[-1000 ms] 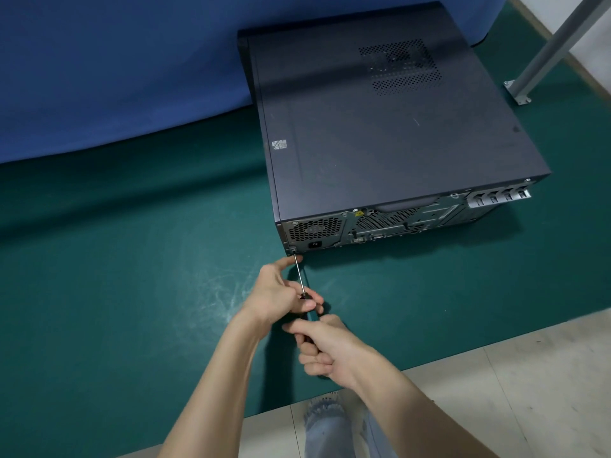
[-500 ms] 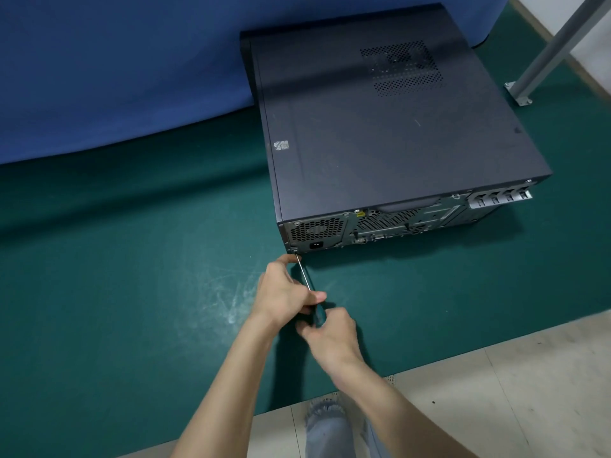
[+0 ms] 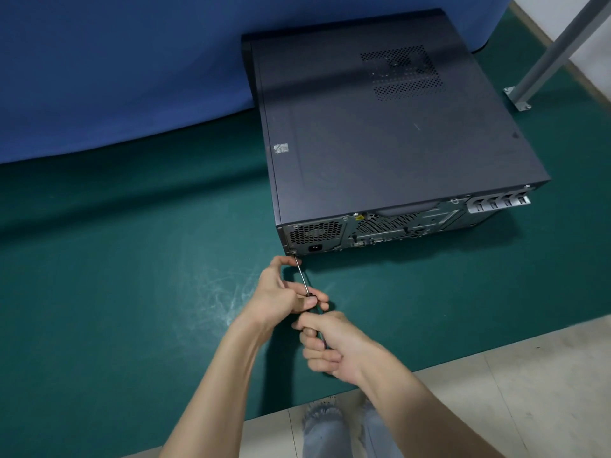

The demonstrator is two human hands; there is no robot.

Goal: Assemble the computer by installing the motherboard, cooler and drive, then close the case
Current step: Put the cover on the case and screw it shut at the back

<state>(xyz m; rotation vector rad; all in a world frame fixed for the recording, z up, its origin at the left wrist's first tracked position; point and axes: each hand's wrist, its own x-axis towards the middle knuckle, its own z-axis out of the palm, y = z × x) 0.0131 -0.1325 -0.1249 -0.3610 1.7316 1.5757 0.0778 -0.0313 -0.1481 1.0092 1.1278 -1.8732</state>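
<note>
Case (image 3: 410, 226) lies flat on the green mat (image 3: 132, 292), side panel (image 3: 380, 133) on top and seated, rear toward me. Screwdriver (image 3: 302, 276) tip sits at the screw (image 3: 292, 253) in the rear's lower left corner. Right hand (image 3: 334, 345) is curled tight round the handle. Left hand (image 3: 281, 292) pinches the shaft where it meets the handle, forefinger reaching up beside the tip.

Reads as the closing step: panel screw going in. I'd keep the shaft in line with the screw, push in while turning, and let the left hand only steer. The corner sits low by the mat, so the angle is shallow and slipping off the head is the risk.

Around: blue cloth (image 3: 115, 77) behind, grey metal post (image 3: 555, 51) far right, pale floor (image 3: 512, 391) and jeans (image 3: 330, 431) below. Nothing blocks the tool.
</note>
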